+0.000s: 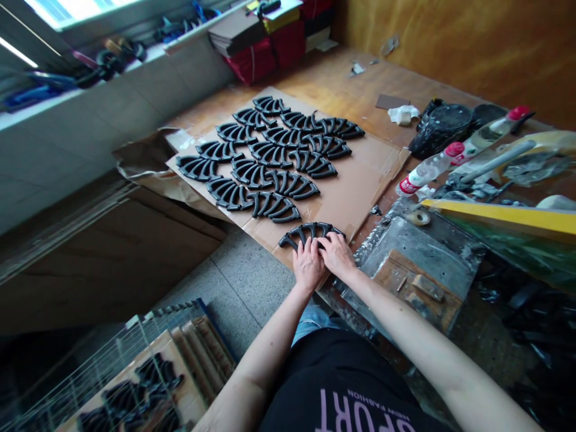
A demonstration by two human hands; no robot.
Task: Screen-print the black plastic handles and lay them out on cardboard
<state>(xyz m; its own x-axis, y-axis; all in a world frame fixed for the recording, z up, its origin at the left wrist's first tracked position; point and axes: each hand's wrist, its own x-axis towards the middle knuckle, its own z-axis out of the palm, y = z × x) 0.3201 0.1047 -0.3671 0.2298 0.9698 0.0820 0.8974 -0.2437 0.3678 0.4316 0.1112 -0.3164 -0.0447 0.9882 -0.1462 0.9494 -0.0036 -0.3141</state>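
Note:
A curved black ribbed piece [310,229] lies at the near edge of a flat cardboard sheet [346,195]. My left hand [308,263] rests on its near side, with the fingers bent over the ribs. Close beside it, my right hand [336,253] has its fingers curled on the right part of the same piece. The thumbs and undersides of the fingers are partly hidden. Farther up the cardboard, several similar black fan-shaped pieces [272,205] lie in staggered, closely set rows.
Right of the cardboard are plastic bottles [425,171], black containers [445,123], a tape roll [419,217] and a yellow-edged board [504,215]. Red bundles [252,60] sit at the back. A wire rack [121,360] with more black pieces stands at lower left.

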